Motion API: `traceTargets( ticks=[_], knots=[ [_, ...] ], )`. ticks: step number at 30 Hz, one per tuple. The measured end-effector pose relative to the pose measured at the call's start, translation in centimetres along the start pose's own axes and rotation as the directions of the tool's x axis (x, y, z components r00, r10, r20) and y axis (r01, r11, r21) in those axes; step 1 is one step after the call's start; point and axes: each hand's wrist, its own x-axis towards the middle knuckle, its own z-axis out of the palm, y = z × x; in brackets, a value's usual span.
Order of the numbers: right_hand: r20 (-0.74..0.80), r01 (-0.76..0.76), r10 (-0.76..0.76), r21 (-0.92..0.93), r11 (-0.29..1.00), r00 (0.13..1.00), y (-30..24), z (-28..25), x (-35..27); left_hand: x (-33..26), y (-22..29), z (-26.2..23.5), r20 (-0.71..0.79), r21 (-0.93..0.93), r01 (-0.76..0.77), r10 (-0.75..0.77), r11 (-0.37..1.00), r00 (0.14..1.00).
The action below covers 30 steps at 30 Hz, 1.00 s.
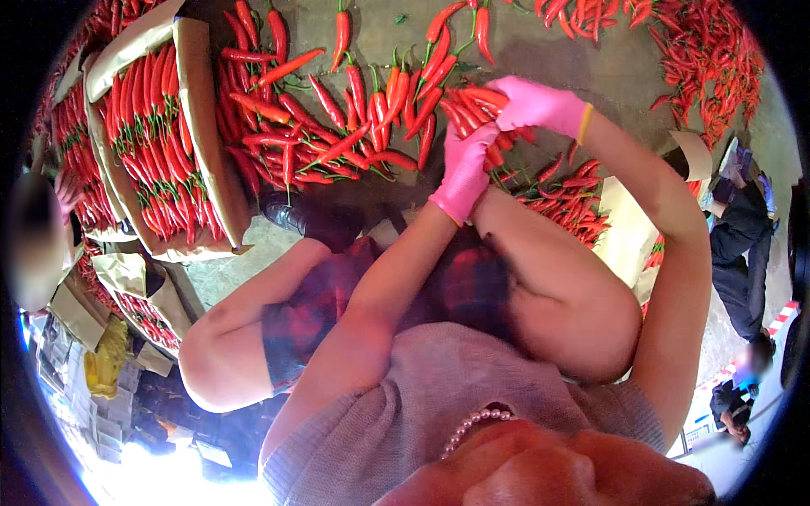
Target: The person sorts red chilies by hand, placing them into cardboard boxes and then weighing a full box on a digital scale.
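Note:
My left hand (467, 169), in a pink glove, is closed round a bunch of long red chili peppers (474, 110) in front of my right knee. From the right, my right hand (540, 105), gloved in pink with a yellow cuff, reaches over the same bunch; its fingers rest against the upper peppers. Part of the bunch is hidden behind both gloves. A spread of loose red chilies (337, 126) with green stems lies on the floor just left of my hands. Beneath my right forearm is another heap of chilies (569, 202).
At the left stands an open paper-lined box (211, 126) packed with chilies in rows, with more boxes around it. A big chili pile (704, 67) covers the floor at the far right. A cardboard box (624, 223) sits beside my right knee. Other people are at both sides.

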Motion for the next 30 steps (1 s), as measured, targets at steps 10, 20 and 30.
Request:
traceTargets(
  ticks=[10,20,30],
  knots=[
    [-0.165,0.235,-0.224,0.047,0.971,0.960,0.6,3.1,4.7,1.1,6.4,-3.8,0.141,0.336,-0.177,0.136,0.925,0.981],
    [-0.059,0.106,-0.097,0.175,0.979,0.994,2.0,10.3,3.3,-5.3,3.9,-8.6,-0.049,0.247,-0.141,0.158,0.959,0.986],
    [-0.260,0.128,-0.248,-0.404,0.906,0.933,-5.7,6.0,9.0,3.2,6.5,-7.2,-0.077,-0.155,-0.186,0.176,0.970,0.981]
  ],
)
